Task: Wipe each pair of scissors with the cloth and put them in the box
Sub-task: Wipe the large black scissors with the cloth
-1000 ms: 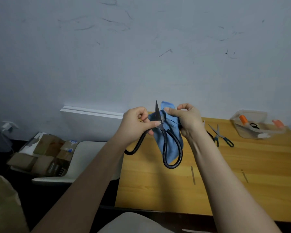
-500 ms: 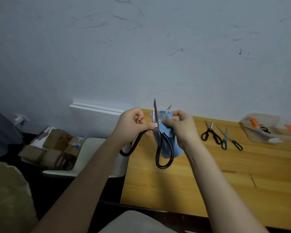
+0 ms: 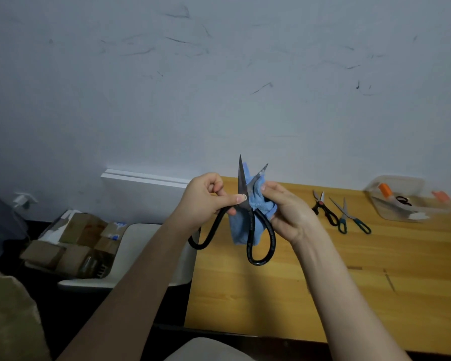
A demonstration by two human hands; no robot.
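Large black-handled scissors (image 3: pixel 250 225) are held upright above the left end of the wooden table (image 3: pixel 323 282), blades spread and pointing up. My left hand (image 3: pixel 206 201) grips one handle loop near the pivot. My right hand (image 3: pixel 287 212) presses a blue cloth (image 3: pixel 258 204) against the right blade. On the table to the right lie black-handled scissors (image 3: pixel 324 209) and teal-handled scissors (image 3: pixel 349 217). Further right stands a clear plastic box (image 3: pixel 409 199) with orange clips and a small pair of black scissors inside.
A white chair seat (image 3: pixel 146 256) stands left of the table, with cardboard boxes (image 3: pixel 71 241) beside it on the floor. A white board (image 3: pixel 143 178) leans against the scuffed wall. A cushion (image 3: pixel 8 319) fills the lower left corner.
The scissor blades have opened from nearly closed to spread apart. The cloth in my right hand has bunched up against the right blade. The camera view has shifted left.
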